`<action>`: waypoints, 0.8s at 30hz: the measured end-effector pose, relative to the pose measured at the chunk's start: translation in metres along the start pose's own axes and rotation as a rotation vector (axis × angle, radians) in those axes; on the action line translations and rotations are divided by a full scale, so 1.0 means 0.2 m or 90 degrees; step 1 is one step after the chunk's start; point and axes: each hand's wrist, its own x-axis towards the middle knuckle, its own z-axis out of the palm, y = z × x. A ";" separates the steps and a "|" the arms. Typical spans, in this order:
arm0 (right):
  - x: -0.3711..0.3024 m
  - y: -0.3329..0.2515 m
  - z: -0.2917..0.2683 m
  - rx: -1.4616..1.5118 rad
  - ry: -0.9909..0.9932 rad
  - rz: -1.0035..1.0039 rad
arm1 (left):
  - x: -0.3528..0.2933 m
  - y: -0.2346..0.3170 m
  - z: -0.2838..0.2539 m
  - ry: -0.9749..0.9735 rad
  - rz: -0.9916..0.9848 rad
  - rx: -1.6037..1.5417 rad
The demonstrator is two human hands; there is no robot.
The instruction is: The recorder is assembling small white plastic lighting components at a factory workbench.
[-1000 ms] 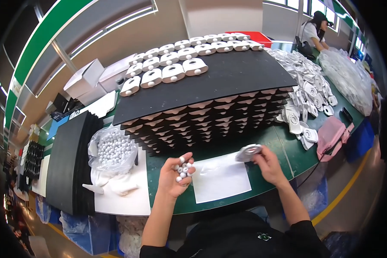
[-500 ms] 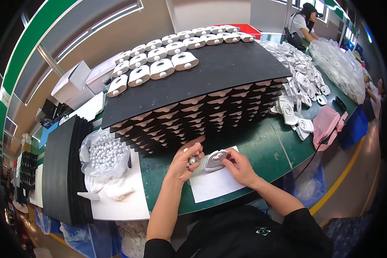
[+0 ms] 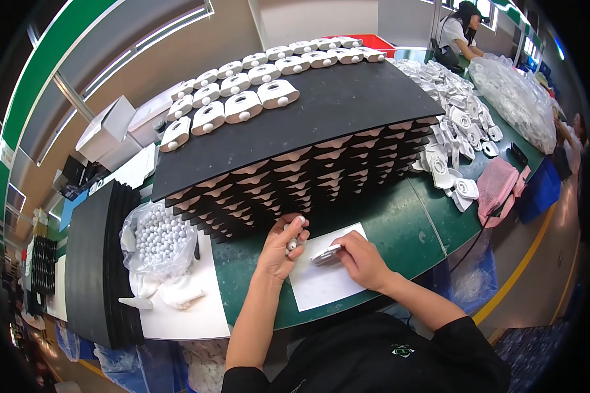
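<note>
Left hand (image 3: 280, 252) is half closed, fingers curled round several white balls (image 3: 292, 244), one of them up at the thumb and fingertips, near the front of the black stack (image 3: 301, 141). Right hand (image 3: 367, 265) is mostly closed, pinching a white part (image 3: 326, 255) tilted nearly edge-on; the part sits between the hands, just right of the left one and apart from it, over the paper (image 3: 328, 288), contact with the sheet can't tell. Bag of balls (image 3: 157, 239) lies left of the hands, parts pile (image 3: 462, 124) and pink pouch (image 3: 497, 190) right, all on the green table (image 3: 400, 219).
</note>
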 end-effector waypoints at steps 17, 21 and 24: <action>0.03 0.09 -0.04 0.850 0.131 0.328 | -0.04 -0.05 0.08 -0.078 -0.047 0.158; 0.02 0.10 -0.04 0.837 0.110 0.306 | -0.03 -0.06 0.08 -0.094 -0.088 0.186; 0.02 0.10 -0.03 0.820 0.105 0.292 | -0.04 -0.06 0.08 -0.094 -0.103 0.180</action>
